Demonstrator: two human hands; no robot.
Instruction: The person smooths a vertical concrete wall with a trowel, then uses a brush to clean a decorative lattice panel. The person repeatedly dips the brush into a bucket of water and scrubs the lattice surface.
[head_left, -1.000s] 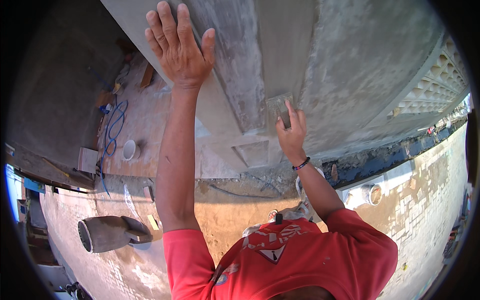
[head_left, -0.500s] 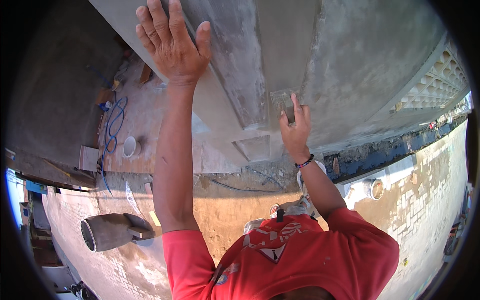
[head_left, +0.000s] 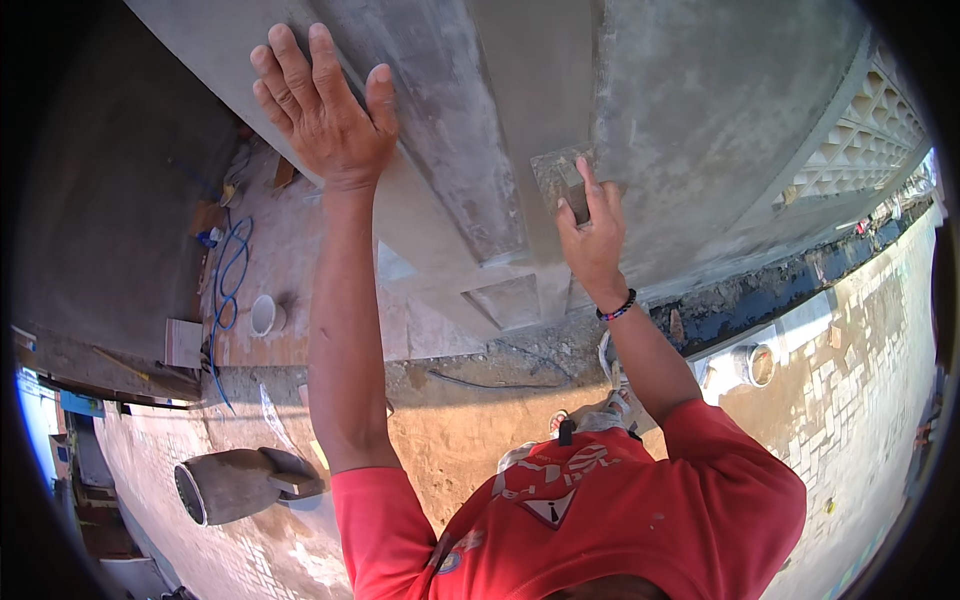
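Observation:
My left hand (head_left: 332, 125) lies flat, fingers outstretched, against the grey plastered pillar (head_left: 425, 215) near its left edge. In my right hand (head_left: 598, 240) is the handle of a plastering trowel (head_left: 552, 173), with the index finger stretched along it. The trowel's rectangular, mortar-smeared plate rests against the smooth plaster strip, right of a long recessed panel (head_left: 455, 130). A smaller recessed panel (head_left: 507, 301) sits low on the pillar. Its plaster looks damp and dark in places.
A white bucket (head_left: 267, 316) and a coiled blue hose (head_left: 230, 280) are on the tiled floor at left. Behind me lies a dark barrel-shaped container (head_left: 228, 487). Another round container (head_left: 752, 365) stands at right, near a dark trench (head_left: 770, 290). A lattice block screen (head_left: 865, 120) is farther right.
My right hand has moved the trowel a little up the plaster strip and tilted it slightly. My left hand stays spread flat on the pillar, while the whole view has shifted somewhat.

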